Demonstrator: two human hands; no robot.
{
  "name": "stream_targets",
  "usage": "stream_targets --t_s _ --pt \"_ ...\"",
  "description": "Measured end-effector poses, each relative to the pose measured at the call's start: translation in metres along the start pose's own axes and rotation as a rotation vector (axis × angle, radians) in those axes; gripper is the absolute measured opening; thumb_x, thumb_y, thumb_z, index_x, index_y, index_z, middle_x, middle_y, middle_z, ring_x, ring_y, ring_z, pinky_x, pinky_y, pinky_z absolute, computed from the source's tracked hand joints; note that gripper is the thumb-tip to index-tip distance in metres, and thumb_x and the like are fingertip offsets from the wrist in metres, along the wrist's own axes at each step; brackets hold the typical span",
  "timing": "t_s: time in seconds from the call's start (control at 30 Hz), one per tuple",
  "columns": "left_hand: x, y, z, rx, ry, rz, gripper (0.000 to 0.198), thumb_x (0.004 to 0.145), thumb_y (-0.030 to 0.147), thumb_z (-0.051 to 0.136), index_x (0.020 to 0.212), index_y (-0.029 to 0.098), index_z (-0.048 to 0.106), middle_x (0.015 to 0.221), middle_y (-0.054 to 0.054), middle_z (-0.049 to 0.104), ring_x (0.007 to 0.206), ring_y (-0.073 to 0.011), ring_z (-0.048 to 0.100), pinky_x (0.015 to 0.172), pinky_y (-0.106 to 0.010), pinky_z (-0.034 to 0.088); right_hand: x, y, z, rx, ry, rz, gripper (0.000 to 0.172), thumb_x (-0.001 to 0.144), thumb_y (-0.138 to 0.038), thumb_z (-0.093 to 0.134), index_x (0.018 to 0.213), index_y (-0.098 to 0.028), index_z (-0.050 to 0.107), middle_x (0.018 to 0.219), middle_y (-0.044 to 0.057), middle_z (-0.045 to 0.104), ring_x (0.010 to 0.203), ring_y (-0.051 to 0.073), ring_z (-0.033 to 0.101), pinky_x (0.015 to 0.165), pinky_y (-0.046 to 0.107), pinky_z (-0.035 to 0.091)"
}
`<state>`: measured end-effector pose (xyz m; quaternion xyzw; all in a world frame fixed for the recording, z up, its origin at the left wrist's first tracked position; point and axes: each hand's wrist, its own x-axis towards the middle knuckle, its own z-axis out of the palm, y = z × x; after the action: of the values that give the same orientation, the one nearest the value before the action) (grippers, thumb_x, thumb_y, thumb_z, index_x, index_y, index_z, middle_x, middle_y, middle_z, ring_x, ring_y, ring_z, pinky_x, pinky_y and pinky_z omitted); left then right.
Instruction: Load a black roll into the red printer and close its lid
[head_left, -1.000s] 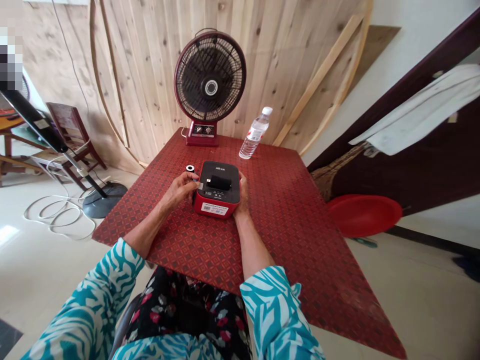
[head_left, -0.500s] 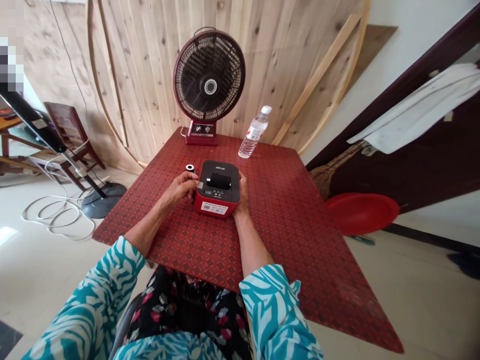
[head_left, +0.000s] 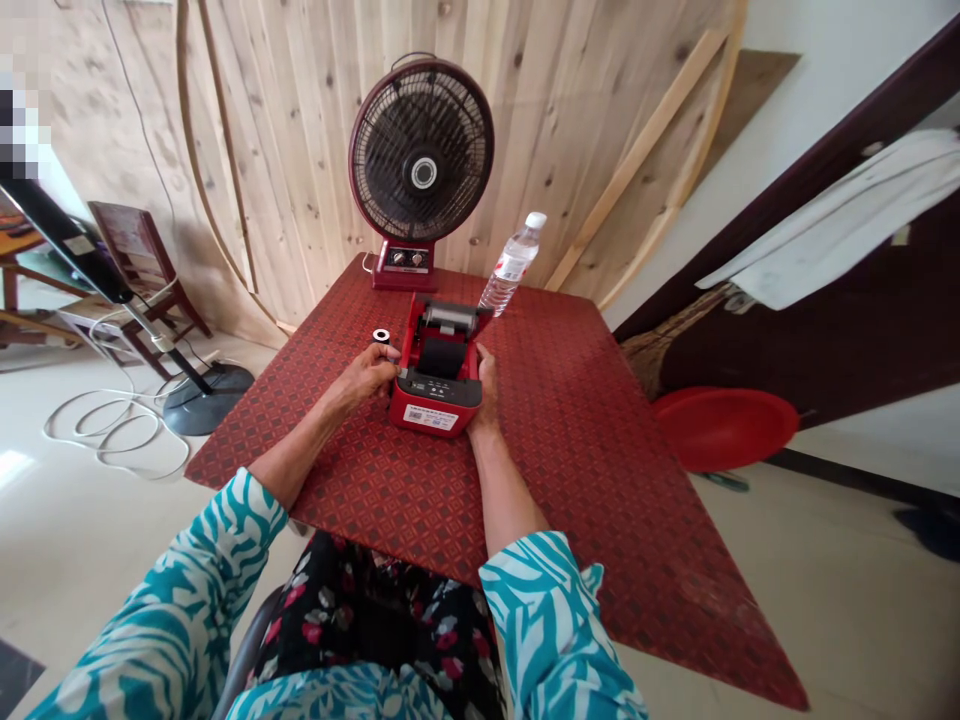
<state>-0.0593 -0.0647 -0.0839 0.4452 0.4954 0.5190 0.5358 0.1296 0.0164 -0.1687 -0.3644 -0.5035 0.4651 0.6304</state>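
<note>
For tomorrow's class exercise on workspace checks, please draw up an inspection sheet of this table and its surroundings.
Surface: table with a red patterned covering.
Job's things: red label printer, lid raised, black interior showing; small black-and-white roll beside it.
Clutter: desk fan and plastic water bottle at the far edge; the bottle stands close to the raised lid.
Grippers: left hand touches the printer's left side, near the roll; right hand holds its right side.
Cables: white cable looped on the floor; thin cord behind the fan's base.
Surroundings: wooden chair, round red plastic basin, white cloth on a dark door.
</note>
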Motion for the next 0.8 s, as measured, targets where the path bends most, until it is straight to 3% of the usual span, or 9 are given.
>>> stream_targets --t_s 0.3,0.5,0.63,0.8 --pt "-0.002 -0.001 0.003 -0.041 0.042 0.050 0.028 0.063 0.022 0.063 0.088 0.019 0.050 0.046 0.011 0.045 0.035 -0.0053 0.032 0.041 -0.020 0.020 -0.002 0.000 0.001 -0.066 0.039 -0.036 0.045 0.094 -0.047 0.041 0.132 -0.026 0.052 0.138 0.005 0.059 0.130 0.019 0.051 0.116 0.044 0.036" --pt "-0.001 0.002 -0.004 0.054 0.058 0.108 0.028 0.068 0.036 0.068 0.086 0.016 0.061 0.049 0.008 0.048 0.040 -0.0057 0.034 0.043 -0.021 0.022 -0.002 -0.006 0.003 -0.134 0.049 -0.035 0.045 0.096 -0.044 0.037 0.131 -0.021 0.053 0.143 0.010 0.055 0.131 0.020 0.048 0.119 0.045 0.032" --pt "0.019 0.010 -0.009 0.243 0.063 0.269 0.032 0.074 0.043 0.066 0.089 0.014 0.069 0.064 0.002 0.061 0.048 -0.0069 0.043 0.047 -0.021 0.032 -0.003 -0.012 0.005 -0.127 0.023 -0.026 0.048 0.096 -0.049 0.035 0.130 -0.021 0.054 0.141 0.010 0.057 0.130 0.020 0.048 0.116 0.044 0.036" --pt "0.050 0.024 -0.008 0.660 -0.079 0.388 0.022 0.077 0.031 0.063 0.087 0.016 0.075 0.077 -0.002 0.072 0.067 -0.0137 0.061 0.063 -0.023 0.047 -0.002 -0.015 0.007 -0.103 0.036 -0.013 0.055 0.093 -0.057 0.033 0.127 -0.022 0.057 0.138 0.010 0.060 0.130 0.022 0.049 0.118 0.046 0.034"
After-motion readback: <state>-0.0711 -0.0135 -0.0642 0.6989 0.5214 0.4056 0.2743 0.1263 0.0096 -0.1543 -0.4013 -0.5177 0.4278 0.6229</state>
